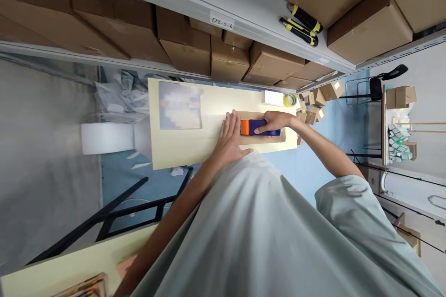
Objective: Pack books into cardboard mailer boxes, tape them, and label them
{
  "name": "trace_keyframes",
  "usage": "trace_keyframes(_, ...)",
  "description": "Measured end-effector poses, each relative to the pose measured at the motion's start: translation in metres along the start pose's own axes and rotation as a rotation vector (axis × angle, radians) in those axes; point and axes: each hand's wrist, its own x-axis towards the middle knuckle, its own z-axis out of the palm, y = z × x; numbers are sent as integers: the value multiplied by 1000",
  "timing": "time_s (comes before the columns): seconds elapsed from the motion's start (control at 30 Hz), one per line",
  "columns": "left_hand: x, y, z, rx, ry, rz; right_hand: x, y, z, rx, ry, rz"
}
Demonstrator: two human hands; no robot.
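A flat brown cardboard box lies lengthwise on a pale yellow table in front of me. My right hand grips a tape dispenser with a dark blue body and an orange toothed end, which rests over the middle of the box. My left hand lies flat at the box's left end, fingers stretched and thumb spread out. Whatever tape is under the dispenser is hidden. Left of that hand, a printed sheet, blurred out, lies on the table.
A white box and a yellow-green tape roll sit at the table's back right. Behind runs a shelf of cartons with utility knives. A white foam roll stands left. Small cartons lie right.
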Motion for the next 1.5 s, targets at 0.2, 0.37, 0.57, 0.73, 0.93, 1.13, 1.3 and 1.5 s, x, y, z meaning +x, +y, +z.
trace_keyframes(0.2,16,1,8,273,-91,46,-4,-9,1,38,-42,63)
trace_keyframes(0.37,14,0,8,341,-87,7,-6,-12,2,-3,-69,57)
trace_keyframes(0.57,14,4,8,441,-111,-24,-18,-10,-1,-107,-31,-15)
trace_keyframes(0.73,16,10,3,550,-169,-38,-37,15,-11,-125,-40,-11)
trace_keyframes(0.93,19,20,0,593,-209,-104,-78,95,-37,1,-119,56)
trace_keyframes(1.13,28,34,1,615,-227,-162,-96,173,-59,84,-130,34)
trace_keyframes(1.3,35,37,3,680,-246,-195,-89,185,-70,66,-133,-19)
trace_keyframes(1.5,37,36,4,762,-284,-192,-82,198,-74,91,-167,-82)
